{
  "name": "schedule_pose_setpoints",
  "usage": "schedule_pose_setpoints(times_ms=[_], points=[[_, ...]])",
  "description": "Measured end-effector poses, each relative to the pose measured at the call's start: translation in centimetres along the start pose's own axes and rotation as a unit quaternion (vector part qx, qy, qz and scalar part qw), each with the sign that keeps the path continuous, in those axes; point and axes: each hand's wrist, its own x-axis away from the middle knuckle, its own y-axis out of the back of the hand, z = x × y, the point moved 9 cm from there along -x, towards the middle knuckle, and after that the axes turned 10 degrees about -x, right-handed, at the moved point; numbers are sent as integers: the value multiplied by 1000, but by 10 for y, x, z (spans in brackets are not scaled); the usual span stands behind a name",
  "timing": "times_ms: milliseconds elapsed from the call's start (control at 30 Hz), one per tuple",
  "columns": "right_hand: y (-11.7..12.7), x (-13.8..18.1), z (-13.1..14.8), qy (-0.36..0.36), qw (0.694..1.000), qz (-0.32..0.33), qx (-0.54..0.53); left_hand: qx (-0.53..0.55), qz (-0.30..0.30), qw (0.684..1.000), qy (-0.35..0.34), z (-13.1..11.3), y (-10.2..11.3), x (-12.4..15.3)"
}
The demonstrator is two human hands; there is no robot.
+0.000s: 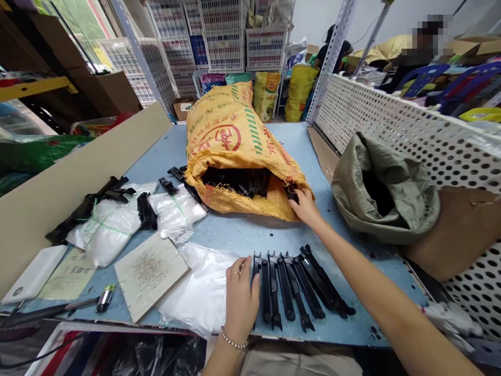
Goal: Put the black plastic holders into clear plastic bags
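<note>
My right hand (306,207) is at the right side of the mouth of an orange woven sack (230,125). Its fingers are curled in at the frayed rim, and a dark shape shows by the fingertips; what they grip is partly hidden. Long black plastic parts (237,183) lie inside the sack. My left hand (242,290), with a beaded bracelet at the wrist, rests on the table with fingers stretched out beside the leftmost of a row of several slim black parts with forked ends (287,287). Its thumb is close to that part.
White plastic bags (199,284), a square board (152,271) with crumbs, tied clear packets (107,224) and a hammer (104,298) lie left. An olive sack (385,193) stands right against a perforated panel (360,107). Other people are at the back right.
</note>
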Motion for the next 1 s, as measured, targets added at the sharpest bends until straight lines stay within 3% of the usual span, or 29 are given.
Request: schedule_pose_setpoints(times_ms=[67, 100, 167, 200, 300, 367, 467, 600, 667, 733, 800, 933, 1000], points=[[-5, 35, 14, 38, 996, 29, -80, 97, 9, 995, 18, -6, 4, -10], [-10, 58, 25, 65, 981, 57, -175, 167, 25, 985, 31, -11, 3, -15], [-24, 109, 47, 85, 919, 148, -356, 333, 72, 938, 61, -24, -7, -26], [-26, 131, 58, 103, 896, 176, -395, 410, 90, 904, 78, -31, -12, -30], [-15, 172, 84, 205, 902, 167, -341, 529, 97, 832, 137, -42, -18, -35], [0, 172, 86, 228, 928, 109, -274, 534, 103, 821, 173, -44, -20, -31], [13, 150, 78, 184, 952, 61, -238, 520, 157, 816, 200, -50, -27, -17], [-12, 128, 74, 90, 943, 135, -290, 463, 168, 850, 190, -49, -28, -8], [-37, 130, 69, 6, 908, 204, -367, 449, 147, 862, 185, -44, -23, -10], [-56, 145, 69, -35, 867, 273, -416, 467, 116, 853, 202, -35, -16, -15], [-59, 164, 78, 25, 865, 310, -394, 501, 91, 828, 233, -24, -8, -18], [-49, 209, 100, 249, 905, 285, -193, 543, 88, 791, 269, -14, -2, -20], [-51, 222, 100, 263, 910, 281, -153, 551, 90, 784, 271, -15, -3, -18]])
